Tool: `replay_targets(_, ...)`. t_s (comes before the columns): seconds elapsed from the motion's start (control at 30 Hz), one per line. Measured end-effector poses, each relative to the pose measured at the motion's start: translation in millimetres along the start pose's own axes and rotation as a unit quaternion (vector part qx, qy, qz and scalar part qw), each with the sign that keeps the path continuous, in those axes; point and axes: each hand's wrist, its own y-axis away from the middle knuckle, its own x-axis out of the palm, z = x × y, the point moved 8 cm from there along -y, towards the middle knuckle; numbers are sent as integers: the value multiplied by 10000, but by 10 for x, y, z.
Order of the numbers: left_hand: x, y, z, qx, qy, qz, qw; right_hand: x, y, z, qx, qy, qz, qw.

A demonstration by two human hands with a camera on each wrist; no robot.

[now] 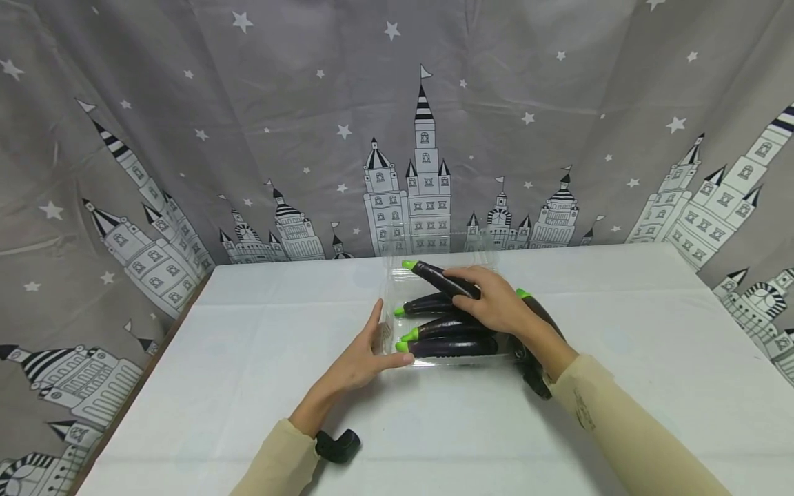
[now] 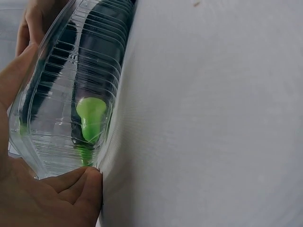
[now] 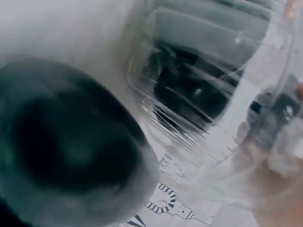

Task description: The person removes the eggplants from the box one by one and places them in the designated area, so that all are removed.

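Observation:
A clear plastic tray (image 1: 391,275) lies on the white table (image 1: 248,386) with three dark purple eggplants in it, green stems to the left. My right hand (image 1: 476,291) grips a fourth eggplant (image 1: 437,277) and holds it tilted over the tray's far side. My left hand (image 1: 380,337) rests against the tray's left end with straight fingers, thumb along the front corner. In the left wrist view the tray (image 2: 52,142) stands beside my palm and a green stem (image 2: 91,118) shows through the ribbed wall. The right wrist view is blurred: a dark eggplant (image 3: 71,142) and the tray (image 3: 203,94).
Another eggplant (image 1: 541,310) lies on the table just right of the tray, partly hidden by my right wrist. A grey curtain with castles and stars (image 1: 248,138) hangs behind the table. The table's left edge (image 1: 155,351) runs diagonally.

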Motion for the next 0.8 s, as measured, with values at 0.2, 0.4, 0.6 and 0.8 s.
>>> replay_targets(0.2,5,11,-36,25,133,16,9999,-29,94,43,115,-101,45,9999)
replay_targets(0.4,13,7,-29,17,146,34,9999,-64,169,34,301,-500,41,9983)
replay_targets(0.6,15,-4,-5,26,75,11,10000,-113,235,-11,445,-831,-61,9955)
replay_targets(0.8,11,2,-7,72,20,14,10000,-174,332,-61,551,-869,-213,9945)
